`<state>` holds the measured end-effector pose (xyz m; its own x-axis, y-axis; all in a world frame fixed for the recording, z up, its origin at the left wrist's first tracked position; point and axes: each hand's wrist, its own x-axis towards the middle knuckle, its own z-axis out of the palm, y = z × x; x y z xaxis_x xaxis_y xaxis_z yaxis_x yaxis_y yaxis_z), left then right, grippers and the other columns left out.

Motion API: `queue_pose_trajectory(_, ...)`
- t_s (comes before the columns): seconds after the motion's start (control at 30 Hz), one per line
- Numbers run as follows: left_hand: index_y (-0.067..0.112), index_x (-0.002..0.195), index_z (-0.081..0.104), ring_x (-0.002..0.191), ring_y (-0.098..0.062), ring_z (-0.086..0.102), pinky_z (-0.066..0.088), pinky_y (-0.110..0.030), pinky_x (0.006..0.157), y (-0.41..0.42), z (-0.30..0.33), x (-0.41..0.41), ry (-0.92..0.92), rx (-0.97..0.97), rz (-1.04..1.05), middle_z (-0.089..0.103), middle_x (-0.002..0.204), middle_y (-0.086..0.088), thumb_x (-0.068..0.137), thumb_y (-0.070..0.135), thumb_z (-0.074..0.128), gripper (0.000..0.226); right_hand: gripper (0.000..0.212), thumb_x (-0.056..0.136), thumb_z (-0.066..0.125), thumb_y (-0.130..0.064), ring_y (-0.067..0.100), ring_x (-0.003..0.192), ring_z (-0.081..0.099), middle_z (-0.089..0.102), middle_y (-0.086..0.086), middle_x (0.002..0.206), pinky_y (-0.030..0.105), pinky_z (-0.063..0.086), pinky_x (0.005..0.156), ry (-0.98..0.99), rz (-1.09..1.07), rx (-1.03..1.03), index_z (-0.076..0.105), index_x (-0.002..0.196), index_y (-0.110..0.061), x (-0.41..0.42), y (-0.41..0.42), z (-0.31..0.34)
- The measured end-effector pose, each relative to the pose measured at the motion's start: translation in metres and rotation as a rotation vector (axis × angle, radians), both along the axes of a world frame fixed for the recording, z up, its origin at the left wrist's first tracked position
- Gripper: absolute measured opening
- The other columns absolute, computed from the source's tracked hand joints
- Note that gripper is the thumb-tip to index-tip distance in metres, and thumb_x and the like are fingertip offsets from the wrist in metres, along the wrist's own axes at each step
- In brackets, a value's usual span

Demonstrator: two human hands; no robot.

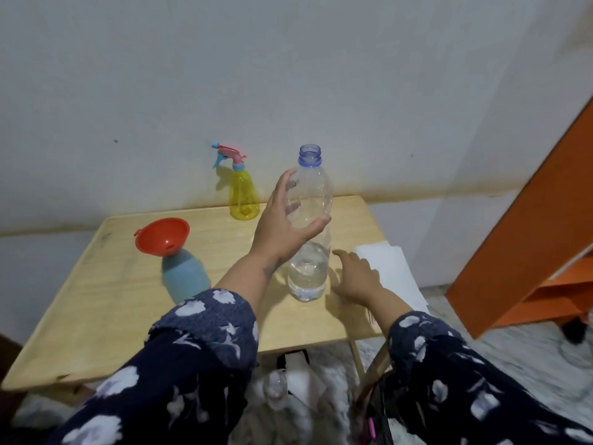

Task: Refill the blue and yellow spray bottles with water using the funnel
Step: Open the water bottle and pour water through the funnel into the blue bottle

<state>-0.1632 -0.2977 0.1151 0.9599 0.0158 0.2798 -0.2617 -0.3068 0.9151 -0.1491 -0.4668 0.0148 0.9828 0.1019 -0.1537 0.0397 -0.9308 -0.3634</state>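
A clear plastic water bottle (309,271) stands uncapped on the wooden table (112,316), water filling roughly its lower third. My left hand (282,226) holds its upper part, fingers behind it and thumb in front. My right hand (356,277) lies flat on the table just right of the bottle's base. The blue spray bottle (184,277) stands at the left without its spray head, and the red funnel (162,236) sits tilted in its neck. The yellow spray bottle (244,194), with a pink and blue spray head, stands at the back by the wall.
White paper (391,271) lies at the table's right edge, under my right fingertips. An orange shelf unit (529,236) leans at the right. The wall runs close behind the table. Bags and cloth lie on the floor beneath the front edge.
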Motion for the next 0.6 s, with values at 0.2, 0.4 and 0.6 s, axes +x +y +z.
queue_pose_trajectory(0.2, 0.048, 0.151, 0.005, 0.138, -0.012, 0.040, 0.037, -0.036, 0.110, 0.002, 0.003, -0.004, 0.070, 0.061, -0.006, 0.026, 0.157, 0.016, 0.071, 0.050, 0.080, 0.110, 0.130, 0.061, 0.088, -0.035, 0.017, 0.145, 0.018, 0.016, 0.000, 0.157, 0.033, 0.026, 0.114, 0.030, 0.170, 0.671, -0.005, 0.151, -0.028, 0.003, 0.021, 0.054)
queue_pose_trajectory(0.4, 0.037, 0.154, 0.002, 0.133, -0.005, 0.039, 0.039, -0.014, 0.098, 0.035, -0.029, -0.035, 0.137, 0.162, 0.171, 0.026, 0.155, 0.013, 0.090, 0.061, 0.048, 0.082, 0.125, 0.066, 0.085, -0.035, 0.015, 0.128, 0.046, 0.042, 0.004, 0.143, 0.034, 0.043, 0.100, -0.271, 0.039, 0.869, -0.014, 0.140, -0.053, -0.003, 0.051, 0.047)
queue_pose_trajectory(0.6, 0.023, 0.129, 0.053, 0.116, -0.013, 0.055, 0.047, -0.033, 0.097, 0.095, -0.084, -0.075, 0.259, 0.354, 0.441, 0.054, 0.129, 0.006, 0.097, 0.027, 0.056, 0.032, 0.118, 0.073, 0.077, -0.030, 0.021, 0.105, 0.060, 0.054, 0.009, 0.132, 0.030, 0.046, 0.078, -0.576, 0.057, 0.707, -0.017, 0.139, -0.058, -0.002, 0.071, 0.048)
